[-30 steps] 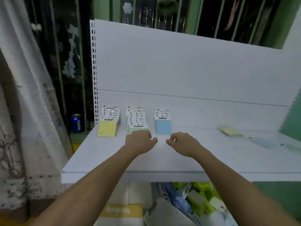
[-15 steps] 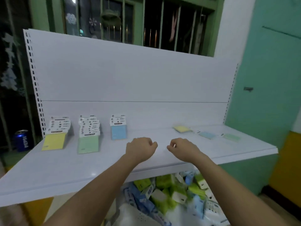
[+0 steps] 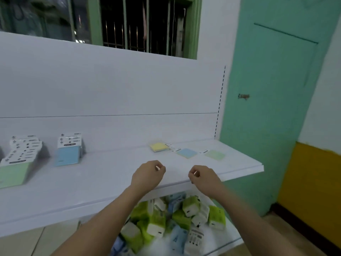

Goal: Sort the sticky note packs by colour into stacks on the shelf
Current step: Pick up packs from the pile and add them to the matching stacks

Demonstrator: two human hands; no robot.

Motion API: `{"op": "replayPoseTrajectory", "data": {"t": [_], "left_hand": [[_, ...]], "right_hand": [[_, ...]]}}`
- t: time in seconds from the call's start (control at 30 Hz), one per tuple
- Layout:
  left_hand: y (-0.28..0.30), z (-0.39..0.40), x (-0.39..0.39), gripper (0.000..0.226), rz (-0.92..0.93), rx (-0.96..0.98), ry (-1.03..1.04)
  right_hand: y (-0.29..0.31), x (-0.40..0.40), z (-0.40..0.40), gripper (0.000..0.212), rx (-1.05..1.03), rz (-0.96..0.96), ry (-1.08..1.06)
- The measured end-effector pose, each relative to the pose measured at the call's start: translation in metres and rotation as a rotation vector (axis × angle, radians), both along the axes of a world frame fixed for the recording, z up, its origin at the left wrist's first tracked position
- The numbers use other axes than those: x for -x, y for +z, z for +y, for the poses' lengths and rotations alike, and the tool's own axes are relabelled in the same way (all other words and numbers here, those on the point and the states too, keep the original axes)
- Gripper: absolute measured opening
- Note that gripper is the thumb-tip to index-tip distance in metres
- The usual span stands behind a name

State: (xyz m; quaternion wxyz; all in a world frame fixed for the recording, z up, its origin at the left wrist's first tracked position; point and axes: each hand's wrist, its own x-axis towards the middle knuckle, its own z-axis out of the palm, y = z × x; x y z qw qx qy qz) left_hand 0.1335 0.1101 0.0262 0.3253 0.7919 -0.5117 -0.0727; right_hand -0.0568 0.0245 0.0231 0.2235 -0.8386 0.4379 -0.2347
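Note:
On the white shelf (image 3: 103, 183) a stack of green packs (image 3: 16, 163) leans at the far left, with a stack of blue packs (image 3: 69, 150) to its right. Three single packs lie flat at the shelf's right end: a yellow pack (image 3: 159, 147), a blue pack (image 3: 186, 153) and a green pack (image 3: 215, 155). My left hand (image 3: 147, 175) and my right hand (image 3: 203, 177) hover side by side over the shelf's front edge, both curled into loose fists with nothing in them. The single packs lie a short way beyond my hands.
Below the shelf a white basket (image 3: 223, 246) holds several loose green and blue packs (image 3: 175, 218). A teal wall (image 3: 267, 108) stands right of the shelf end. The white back panel (image 3: 110, 85) rises behind the shelf.
My view has swung to the right: the yellow stack has left the frame and the single packs on the right sit closer to centre. Both hands stay curled and empty.

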Motion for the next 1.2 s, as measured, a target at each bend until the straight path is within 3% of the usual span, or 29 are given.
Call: {"op": "replayPoseTrajectory", "data": {"t": [0.2,0.47,0.67,0.87,1.07,1.2], "left_hand": [[-0.016,-0.037,-0.010,0.017,0.047,0.102,0.072],[-0.020,-0.134,-0.066,0.018,0.156,0.113,0.159],[-0.019,-0.205,-0.097,0.037,0.209,0.177,0.275],[-0.029,-0.241,-0.116,0.062,0.375,0.091,0.389],[-0.042,-0.247,-0.121,0.063,0.310,0.091,0.377],[-0.041,-0.246,-0.128,0.066,0.458,0.126,0.368]], "right_hand": [[-0.018,0.008,-0.063,0.015,-0.031,-0.063,-0.048],[-0.027,-0.042,-0.150,0.004,0.003,-0.079,-0.032],[-0.015,-0.083,-0.226,0.036,0.043,0.166,-0.105],[-0.005,-0.113,-0.268,0.049,-0.011,0.423,0.014],[-0.008,-0.116,-0.300,0.050,-0.167,0.215,0.119],[-0.020,-0.112,-0.312,0.037,-0.247,0.086,0.171]]}}
